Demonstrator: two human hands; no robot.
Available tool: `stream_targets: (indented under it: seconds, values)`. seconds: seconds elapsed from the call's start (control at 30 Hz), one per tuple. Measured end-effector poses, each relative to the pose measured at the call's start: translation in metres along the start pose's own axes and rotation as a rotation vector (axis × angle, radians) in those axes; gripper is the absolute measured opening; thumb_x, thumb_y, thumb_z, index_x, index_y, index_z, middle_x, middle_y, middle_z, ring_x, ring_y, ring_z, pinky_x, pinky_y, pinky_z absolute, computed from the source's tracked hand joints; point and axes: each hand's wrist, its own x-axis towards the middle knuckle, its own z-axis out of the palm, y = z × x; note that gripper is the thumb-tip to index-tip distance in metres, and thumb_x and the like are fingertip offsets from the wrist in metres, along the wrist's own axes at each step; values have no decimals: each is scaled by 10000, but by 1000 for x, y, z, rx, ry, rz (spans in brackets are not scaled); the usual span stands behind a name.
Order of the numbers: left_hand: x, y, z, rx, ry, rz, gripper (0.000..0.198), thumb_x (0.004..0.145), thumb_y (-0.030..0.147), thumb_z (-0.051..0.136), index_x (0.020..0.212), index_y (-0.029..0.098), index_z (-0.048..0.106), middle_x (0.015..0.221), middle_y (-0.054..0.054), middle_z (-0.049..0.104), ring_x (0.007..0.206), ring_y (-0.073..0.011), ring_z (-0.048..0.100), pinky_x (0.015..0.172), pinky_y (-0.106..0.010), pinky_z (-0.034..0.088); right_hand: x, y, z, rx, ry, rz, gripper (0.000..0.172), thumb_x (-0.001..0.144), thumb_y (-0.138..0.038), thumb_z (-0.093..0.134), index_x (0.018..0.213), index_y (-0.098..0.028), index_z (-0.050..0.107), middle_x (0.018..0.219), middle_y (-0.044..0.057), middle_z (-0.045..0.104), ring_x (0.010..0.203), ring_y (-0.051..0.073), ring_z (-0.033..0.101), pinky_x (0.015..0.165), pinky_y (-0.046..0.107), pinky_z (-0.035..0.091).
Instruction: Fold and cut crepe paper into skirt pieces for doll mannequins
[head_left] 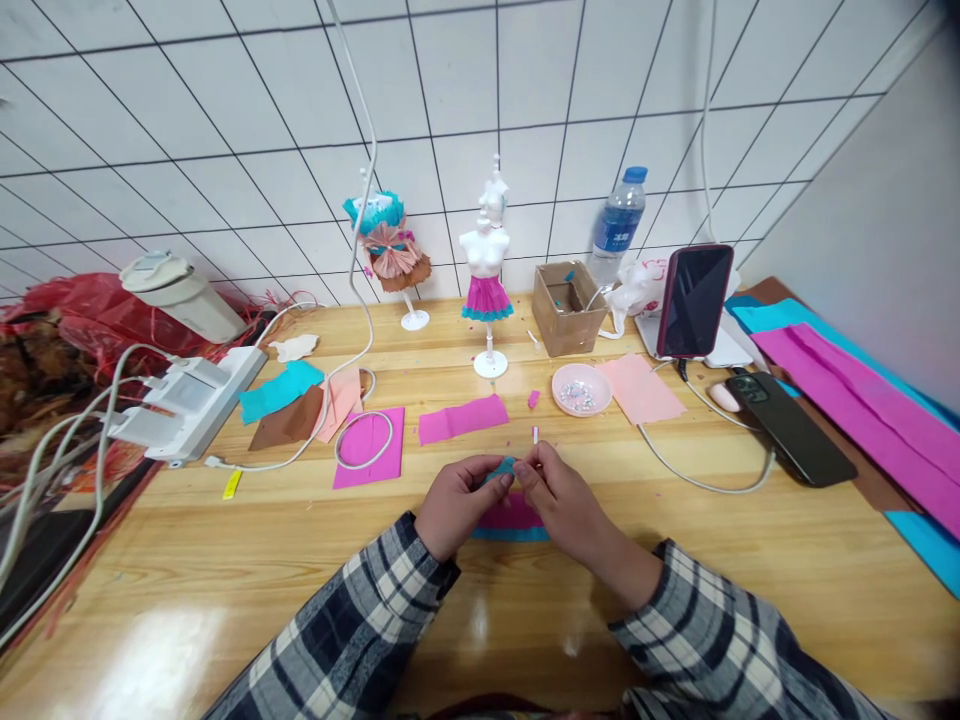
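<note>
Wooden worktop [675,560] carries everything, spread within arm's reach. Long magenta and teal paper sheets [847,385] lie off to the right, clear of the working zone. White mannequin [486,270] in a magenta skirt stands upright at the back, facing the person, probably as reference. Pink dish [581,389] keeps beads contained. Left hand [459,500] and right hand [559,495] meet at centre, fingers pinched together on a small teal paper piece [504,468], just above a magenta-and-teal paper strip [510,520] on the worktop.

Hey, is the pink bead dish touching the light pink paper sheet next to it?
Cannot tell. In the head view the pink bead dish sits right at the left edge of the light pink paper sheet; no clear gap or overlap shows there.
</note>
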Motion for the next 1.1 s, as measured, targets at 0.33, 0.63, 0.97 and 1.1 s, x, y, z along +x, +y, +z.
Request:
stream_targets:
  seconds: [0.33,0.63,0.97,1.1]
  values:
    - [1,-1,0,-7,24,-5,406,721,425,708,974,107,702,675,-5,617,583,-103,476,565,-224,385,1,5,5,105,-4,-10,297,946,-501,347,829,-235,406,642,-43,501,603,146,478,583,270,363]
    - [0,0,1,10,24,-17,377,727,416,703,956,115,701,655,-1,607,580,-103,480,558,-219,386,1,5,7,205,-30,42,322,940,-526,348,814,-234,395,580,-64,470,544,128,452,546,261,359]
    - [1,-2,1,-4,24,-28,385,719,411,721,962,113,697,645,3,613,565,-93,483,545,-211,395,1,0,5,254,-25,67,342,932,-546,325,811,-233,387,589,-63,457,559,136,474,565,272,388]
    - [0,-1,1,4,25,-35,414,715,421,720,995,116,700,679,-12,635,579,-106,498,557,-225,403,2,1,5,210,-2,59,322,930,-529,344,814,-232,394,598,-61,458,570,138,479,568,271,387]
